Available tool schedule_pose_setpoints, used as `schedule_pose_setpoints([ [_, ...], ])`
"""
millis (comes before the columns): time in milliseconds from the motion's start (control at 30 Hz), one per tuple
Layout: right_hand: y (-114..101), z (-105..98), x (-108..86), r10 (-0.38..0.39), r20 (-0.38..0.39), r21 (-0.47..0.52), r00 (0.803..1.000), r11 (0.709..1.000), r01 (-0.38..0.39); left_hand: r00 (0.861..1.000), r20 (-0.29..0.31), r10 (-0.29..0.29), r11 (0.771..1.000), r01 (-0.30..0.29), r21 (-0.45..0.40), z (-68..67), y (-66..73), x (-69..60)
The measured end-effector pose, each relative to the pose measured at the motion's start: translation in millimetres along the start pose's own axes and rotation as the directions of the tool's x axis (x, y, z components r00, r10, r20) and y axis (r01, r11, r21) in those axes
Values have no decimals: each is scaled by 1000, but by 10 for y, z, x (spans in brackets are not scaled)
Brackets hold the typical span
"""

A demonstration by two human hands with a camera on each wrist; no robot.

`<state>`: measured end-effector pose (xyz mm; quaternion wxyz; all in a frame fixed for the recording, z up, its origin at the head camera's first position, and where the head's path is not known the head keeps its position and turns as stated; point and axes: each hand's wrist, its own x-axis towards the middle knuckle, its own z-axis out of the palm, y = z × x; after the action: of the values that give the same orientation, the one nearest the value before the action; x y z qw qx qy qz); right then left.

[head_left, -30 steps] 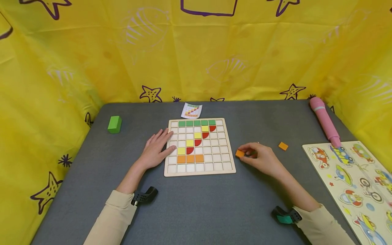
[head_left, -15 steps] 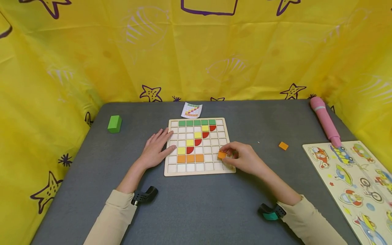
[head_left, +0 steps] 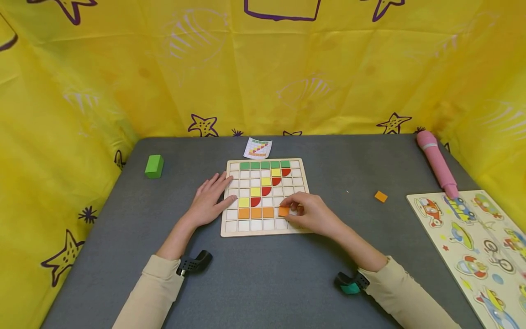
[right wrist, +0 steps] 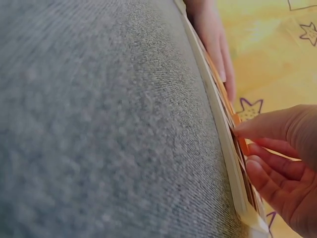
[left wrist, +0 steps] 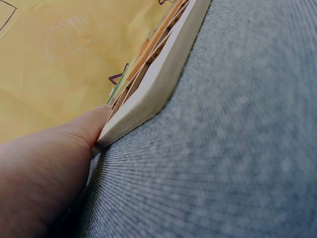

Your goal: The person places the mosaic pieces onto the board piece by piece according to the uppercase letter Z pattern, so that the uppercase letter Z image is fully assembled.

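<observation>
A wooden grid board (head_left: 291,225) lies mid-table, holding a green row, a diagonal of yellow squares and red quarter-circles, and three orange squares in a lower row. Between thumb and fingers my right hand (head_left: 314,214) pinches an orange square tile (head_left: 283,211) at the cell just right of those three; whether it sits fully in the cell I cannot tell. In the right wrist view the orange tile (right wrist: 242,144) shows edge-on at the board. My left hand (head_left: 207,203) rests with straight fingers on the board's left edge, its thumb (left wrist: 94,124) on the rim in the left wrist view.
A small pattern card (head_left: 257,148) lies behind the board. Another orange tile (head_left: 381,196) is on the table to the right. A green block (head_left: 154,166) stands at the left. At the right are a pink microphone (head_left: 437,164) and a picture puzzle board (head_left: 448,251).
My right hand has carried the orange tile leftward, from the table beside the board to the cell beside the three orange squares. The left hand has stayed still.
</observation>
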<state>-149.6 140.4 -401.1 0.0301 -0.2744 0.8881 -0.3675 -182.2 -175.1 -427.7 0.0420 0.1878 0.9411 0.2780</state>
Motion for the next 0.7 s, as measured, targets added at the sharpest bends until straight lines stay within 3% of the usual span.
schedule_pose_setpoints([
  [467, -30, 55, 19, -25, 3, 29, 1000, 999, 25, 1000, 2, -2, 1000, 1, 5, -1, 13, 4],
  [700, -16, 40, -8, 1, 9, 121, 1000, 993, -2, 1000, 1, -7, 1000, 7, 7, -2, 18, 4],
])
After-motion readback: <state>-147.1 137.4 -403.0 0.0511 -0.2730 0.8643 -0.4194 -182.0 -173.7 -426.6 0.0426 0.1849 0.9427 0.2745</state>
